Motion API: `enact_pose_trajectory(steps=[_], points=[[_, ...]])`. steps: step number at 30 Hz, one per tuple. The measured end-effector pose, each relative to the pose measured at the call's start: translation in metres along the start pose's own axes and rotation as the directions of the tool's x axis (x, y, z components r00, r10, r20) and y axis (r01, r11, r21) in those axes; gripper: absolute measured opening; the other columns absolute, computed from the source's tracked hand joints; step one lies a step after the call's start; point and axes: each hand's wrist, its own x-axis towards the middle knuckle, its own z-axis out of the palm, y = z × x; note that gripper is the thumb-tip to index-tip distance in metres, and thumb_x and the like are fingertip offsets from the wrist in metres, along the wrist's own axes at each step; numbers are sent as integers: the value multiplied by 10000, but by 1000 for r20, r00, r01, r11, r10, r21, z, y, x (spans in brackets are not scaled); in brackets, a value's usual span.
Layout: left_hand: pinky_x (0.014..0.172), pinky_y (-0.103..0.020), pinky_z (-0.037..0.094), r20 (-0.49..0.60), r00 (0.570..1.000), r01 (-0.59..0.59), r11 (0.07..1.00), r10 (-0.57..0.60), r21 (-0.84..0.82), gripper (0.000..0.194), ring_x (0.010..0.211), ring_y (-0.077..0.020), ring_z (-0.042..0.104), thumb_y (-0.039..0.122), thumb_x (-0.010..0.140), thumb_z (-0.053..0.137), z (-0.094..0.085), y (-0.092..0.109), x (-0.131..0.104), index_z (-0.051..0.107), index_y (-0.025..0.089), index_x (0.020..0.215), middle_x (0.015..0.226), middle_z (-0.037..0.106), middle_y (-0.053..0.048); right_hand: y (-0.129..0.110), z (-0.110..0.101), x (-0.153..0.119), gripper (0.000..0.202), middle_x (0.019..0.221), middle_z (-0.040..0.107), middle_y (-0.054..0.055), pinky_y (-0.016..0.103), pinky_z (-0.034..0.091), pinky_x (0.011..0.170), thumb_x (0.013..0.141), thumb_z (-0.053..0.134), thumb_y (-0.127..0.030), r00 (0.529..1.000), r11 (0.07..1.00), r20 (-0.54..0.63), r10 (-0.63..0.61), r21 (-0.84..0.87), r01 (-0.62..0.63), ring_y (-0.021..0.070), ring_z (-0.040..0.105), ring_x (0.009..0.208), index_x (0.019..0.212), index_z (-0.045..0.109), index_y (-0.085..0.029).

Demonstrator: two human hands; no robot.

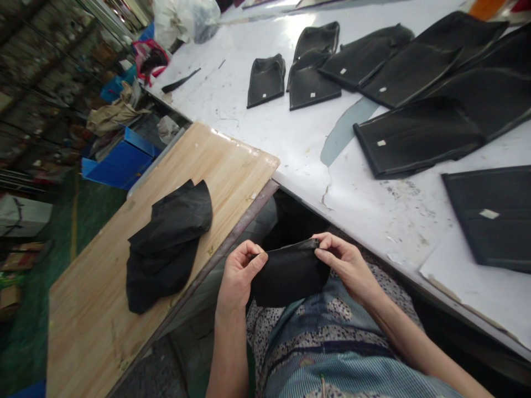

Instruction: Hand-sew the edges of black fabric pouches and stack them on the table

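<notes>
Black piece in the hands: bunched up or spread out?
Spread out: the black piece hangs as a broad panel, left hand and right hand pinching its upper corners.

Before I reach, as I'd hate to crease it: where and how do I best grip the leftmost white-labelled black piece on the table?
Probably pinch the straight near edge of the black piece, beside its white label, from your side: that edge faces you, while the far end looks puckered.
</notes>
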Motion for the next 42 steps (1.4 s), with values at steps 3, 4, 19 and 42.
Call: enact_pose_trajectory(steps=[3, 4, 19, 42], points=[[608, -217, 354, 12, 1000, -8, 1000, 8, -10, 296, 647, -107, 433, 297, 802, 780, 1, -2, 0, 532, 173, 700, 708, 523, 22, 1, 2, -1, 343, 1019, 646, 43, 273, 437, 705, 787, 785, -430, 997, 995, -31, 66, 82, -63, 193, 558, 853, 720, 535, -205], [610, -218, 353, 17, 1000, -13, 1000, 13, -10, 294, 648, -107, 431, 289, 809, 776, 1, -2, 0, 529, 172, 700, 707, 522, 22, 1, 2, -1, 350, 984, 638, 37, 269, 429, 683, 783, 788, -432, 996, 993, -39, 74, 94, -70, 188, 547, 828, 720, 528, -207], [602, -216, 338, 42, 999, -30, 996, 26, 87, 255, 658, -111, 415, 308, 866, 727, -2, -4, -3, 549, 173, 743, 728, 509, 19, -2, 7, -1, 337, 931, 617, 24, 274, 406, 719, 827, 758, -333, 983, 993, -140, -115, 7, 117, 169, 527, 818, 713, 468, -207], [648, -204, 413, 70, 997, -60, 922, 36, 383, 178, 721, -126, 530, 364, 901, 686, -11, -2, 1, 647, 191, 914, 789, 613, 6, -4, 8, -8, 216, 1029, 597, 44, 314, 405, 817, 951, 578, -156, 878, 834, -87, -470, -370, 409, 188, 556, 946, 795, 443, -223]])
